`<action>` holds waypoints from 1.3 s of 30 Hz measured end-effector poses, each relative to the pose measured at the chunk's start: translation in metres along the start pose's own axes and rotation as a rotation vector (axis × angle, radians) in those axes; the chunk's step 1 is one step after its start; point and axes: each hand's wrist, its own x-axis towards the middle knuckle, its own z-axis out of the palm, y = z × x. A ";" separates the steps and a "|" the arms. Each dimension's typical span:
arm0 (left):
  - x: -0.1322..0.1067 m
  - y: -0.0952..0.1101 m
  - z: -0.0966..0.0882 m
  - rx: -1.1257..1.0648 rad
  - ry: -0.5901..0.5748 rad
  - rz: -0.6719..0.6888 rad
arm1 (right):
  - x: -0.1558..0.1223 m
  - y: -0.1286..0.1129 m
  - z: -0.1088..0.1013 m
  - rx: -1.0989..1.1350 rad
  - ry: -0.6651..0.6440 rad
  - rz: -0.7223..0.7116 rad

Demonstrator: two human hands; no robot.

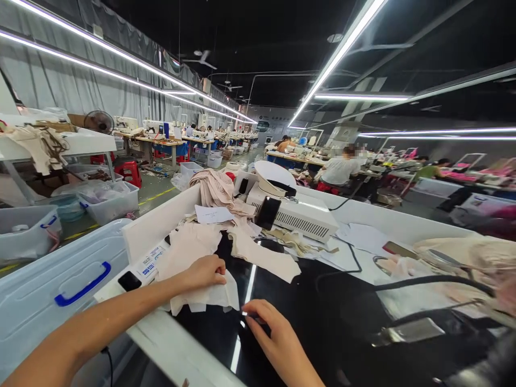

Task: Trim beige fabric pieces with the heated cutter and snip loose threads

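Observation:
My left hand (205,273) rests over a stack of cream fabric pieces at the left of the black tabletop. Its fingers are curled in on the edge of the top fabric piece (226,293). At the near corner of that piece is my right hand (274,330), thumb and forefinger slightly apart, with nothing visible between them. The forefinger tip is close to the corner; whether it touches I cannot tell. More cream fabric pieces (193,242) lie beyond my left hand. Another curved cut piece (266,258) lies flat farther back.
A white vented machine (294,207) stands at the back, a phone (268,213) leaning on it. Pinkish cloth (215,188) is heaped beside it. On the right are a black cable (435,280) and a clear plastic bag (423,303). A lidded plastic bin (36,317) stands left.

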 end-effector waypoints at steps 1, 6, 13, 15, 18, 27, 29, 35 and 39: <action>-0.002 0.001 0.000 -0.022 0.006 0.006 | -0.001 -0.001 0.002 0.012 0.005 0.009; -0.015 0.010 -0.003 -0.162 0.035 0.080 | -0.004 0.003 0.010 0.159 0.062 0.113; -0.030 0.040 -0.009 -0.447 -0.099 0.106 | -0.002 0.015 0.020 0.461 0.083 0.268; -0.033 0.049 -0.010 -0.553 -0.142 0.091 | -0.004 0.013 0.023 0.538 0.045 0.289; -0.035 0.055 -0.007 -0.740 -0.175 0.012 | -0.008 0.009 0.025 0.648 -0.019 0.343; -0.032 0.053 0.000 -0.719 -0.099 -0.043 | -0.017 -0.003 0.031 0.874 -0.126 0.428; -0.032 0.055 -0.001 -0.695 -0.087 -0.038 | -0.019 -0.007 0.034 0.901 -0.152 0.434; -0.033 0.055 0.001 -0.641 -0.087 -0.020 | -0.023 -0.015 0.044 0.956 -0.170 0.463; -0.034 0.050 0.000 -0.624 -0.056 -0.005 | -0.025 -0.013 0.046 0.995 -0.179 0.464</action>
